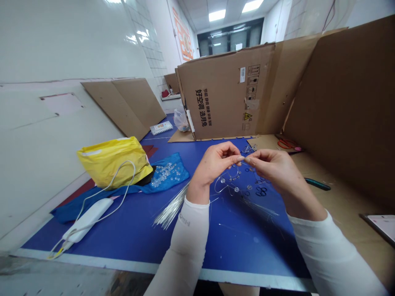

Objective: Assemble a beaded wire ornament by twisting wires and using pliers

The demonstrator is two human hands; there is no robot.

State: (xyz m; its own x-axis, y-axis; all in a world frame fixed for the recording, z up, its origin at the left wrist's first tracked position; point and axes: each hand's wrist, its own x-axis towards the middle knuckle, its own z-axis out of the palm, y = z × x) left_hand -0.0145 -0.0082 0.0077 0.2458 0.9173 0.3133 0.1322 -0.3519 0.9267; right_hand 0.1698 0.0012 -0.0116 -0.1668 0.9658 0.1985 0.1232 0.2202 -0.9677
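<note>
Above the blue table, the fingertips of my left hand (216,164) and my right hand (273,166) meet in a pinch. Both are closed on a thin wire; the exact spot they grip is mostly hidden by the fingers. Below them shows a curved wire with clear beads (236,189), and I cannot tell whether it hangs from the fingers or lies on the table. Black rings (261,191) are near my right hand. Beside my left wrist lies a bundle of thin, straight, pale wires (171,207). Small metal pieces (249,149) sit just beyond the fingertips.
Clear beads (166,174) lie on blue cloth at left, near a yellow bag (114,162) and a white power strip (89,220) with its cord. Pliers (317,183) and red-handled scissors (286,144) lie at right. Cardboard (225,98) stands behind.
</note>
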